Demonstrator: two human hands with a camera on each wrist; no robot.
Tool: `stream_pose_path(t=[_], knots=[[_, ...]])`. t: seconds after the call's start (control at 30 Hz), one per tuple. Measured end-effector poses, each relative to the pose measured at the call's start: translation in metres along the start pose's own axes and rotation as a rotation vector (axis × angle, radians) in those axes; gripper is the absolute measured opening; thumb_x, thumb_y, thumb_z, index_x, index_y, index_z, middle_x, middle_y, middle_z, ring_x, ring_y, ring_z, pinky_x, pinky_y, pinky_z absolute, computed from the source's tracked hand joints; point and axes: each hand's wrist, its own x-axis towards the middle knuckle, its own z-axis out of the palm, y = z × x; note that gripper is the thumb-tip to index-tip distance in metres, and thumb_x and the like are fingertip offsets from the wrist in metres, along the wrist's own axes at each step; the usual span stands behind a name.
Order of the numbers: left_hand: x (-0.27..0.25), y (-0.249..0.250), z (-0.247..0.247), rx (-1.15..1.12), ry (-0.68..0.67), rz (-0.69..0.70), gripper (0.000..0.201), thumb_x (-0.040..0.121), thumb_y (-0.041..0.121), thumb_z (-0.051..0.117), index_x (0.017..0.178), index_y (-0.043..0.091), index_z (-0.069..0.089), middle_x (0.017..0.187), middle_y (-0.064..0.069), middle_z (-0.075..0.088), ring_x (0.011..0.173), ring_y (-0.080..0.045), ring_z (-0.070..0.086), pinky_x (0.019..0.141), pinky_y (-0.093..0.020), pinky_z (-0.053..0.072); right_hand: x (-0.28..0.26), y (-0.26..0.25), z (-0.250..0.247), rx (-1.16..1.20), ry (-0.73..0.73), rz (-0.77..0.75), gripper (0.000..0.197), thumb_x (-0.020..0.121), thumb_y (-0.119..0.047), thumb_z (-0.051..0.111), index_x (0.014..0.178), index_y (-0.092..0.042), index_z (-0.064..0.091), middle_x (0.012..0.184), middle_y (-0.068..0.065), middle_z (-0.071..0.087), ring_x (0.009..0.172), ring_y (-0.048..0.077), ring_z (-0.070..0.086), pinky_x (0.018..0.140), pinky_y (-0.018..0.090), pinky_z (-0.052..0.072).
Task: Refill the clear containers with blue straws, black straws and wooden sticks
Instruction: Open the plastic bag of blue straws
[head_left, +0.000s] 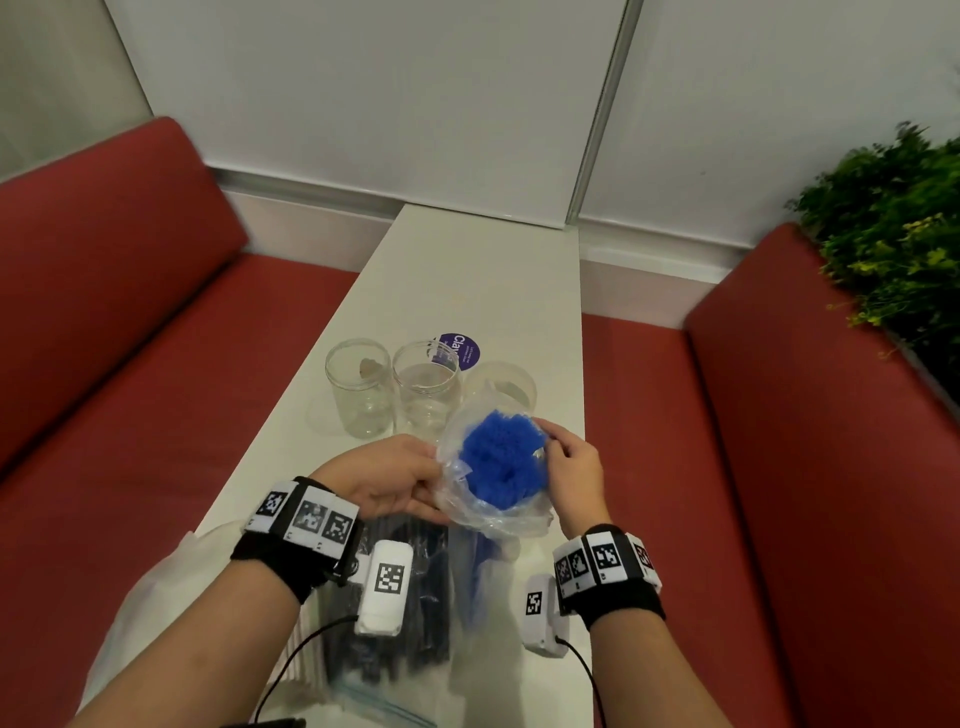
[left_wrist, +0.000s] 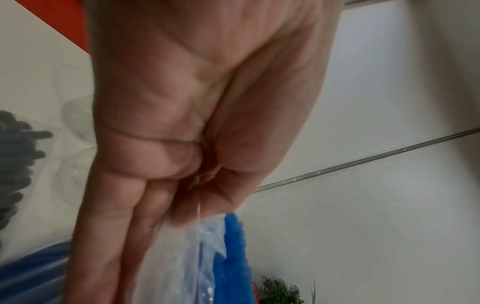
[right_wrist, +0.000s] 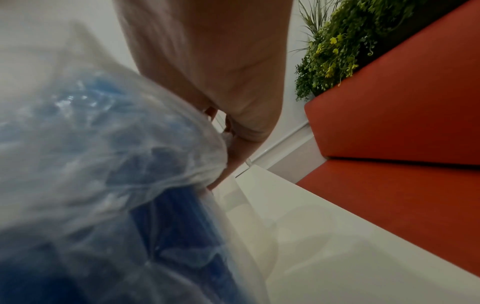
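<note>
A bundle of blue straws (head_left: 504, 462) stands upright in a clear plastic bag (head_left: 488, 512), their ends facing me. My left hand (head_left: 395, 480) pinches the bag's left edge. My right hand (head_left: 571, 467) grips the bag's right edge beside the straws. In the left wrist view the bag's plastic (left_wrist: 200, 246) runs out from between thumb and fingers, with the blue straws (left_wrist: 233, 257) beside it. The right wrist view is filled by the bag (right_wrist: 103, 164) and blue straws (right_wrist: 182, 226). Three clear containers (head_left: 359, 387) (head_left: 427, 384) (head_left: 504, 389) stand in a row just beyond. A bag of black straws (head_left: 415, 597) lies under my wrists.
The narrow white table (head_left: 467, 280) runs away from me between two red benches (head_left: 130, 322) (head_left: 810, 415). A round purple sticker (head_left: 460, 351) lies behind the containers. A green plant (head_left: 893, 234) stands at the right. Another clear bag (head_left: 140, 613) lies at the table's near left.
</note>
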Motion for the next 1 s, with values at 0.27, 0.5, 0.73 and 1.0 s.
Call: stream_pose_path(t=[0.27, 0.5, 0.73, 1.0], knots=[[0.014, -0.015, 0.003, -0.110, 0.232, 0.109, 0.018, 0.088, 0.006, 0.052, 0.104, 0.001, 0.060, 0.097, -0.019, 0.073, 0.080, -0.029, 0.073, 0.066, -0.036, 0.058, -0.002, 0.002, 0.000, -0.025, -0.027, -0.006, 0.029, 0.103, -0.013, 0.047, 0.105, -0.028, 0.072, 0.109, -0.008, 0.072, 0.103, 0.011, 0.067, 0.080, 0.027, 0.058], [0.018, -0.012, 0.002, -0.058, 0.371, 0.255, 0.041, 0.095, 0.031, 0.062, 0.106, -0.007, 0.067, 0.105, -0.028, 0.069, 0.097, -0.039, 0.069, 0.088, -0.050, 0.057, -0.002, -0.005, 0.001, 0.039, -0.020, -0.051, 0.011, 0.100, -0.021, 0.059, 0.094, -0.018, 0.068, 0.107, -0.004, 0.065, 0.091, 0.009, 0.063, 0.057, 0.013, 0.052], [0.024, -0.020, 0.002, -0.385, 0.331, 0.221, 0.026, 0.102, 0.010, 0.046, 0.116, -0.008, 0.060, 0.105, -0.023, 0.069, 0.089, -0.029, 0.069, 0.080, -0.039, 0.059, -0.006, -0.005, 0.004, 0.011, -0.008, -0.077, 0.013, 0.105, -0.024, 0.054, 0.102, -0.018, 0.065, 0.097, 0.007, 0.065, 0.077, 0.012, 0.059, 0.056, 0.019, 0.053], [0.036, -0.039, 0.012, -0.067, 0.445, 0.191, 0.035, 0.103, 0.023, 0.042, 0.137, 0.031, 0.040, 0.113, -0.010, 0.064, 0.097, -0.028, 0.068, 0.078, -0.045, 0.059, -0.020, 0.021, 0.019, -0.139, -0.086, -0.017, 0.025, 0.107, -0.013, 0.045, 0.113, -0.024, 0.067, 0.100, 0.001, 0.070, 0.094, 0.022, 0.067, 0.082, 0.036, 0.058]])
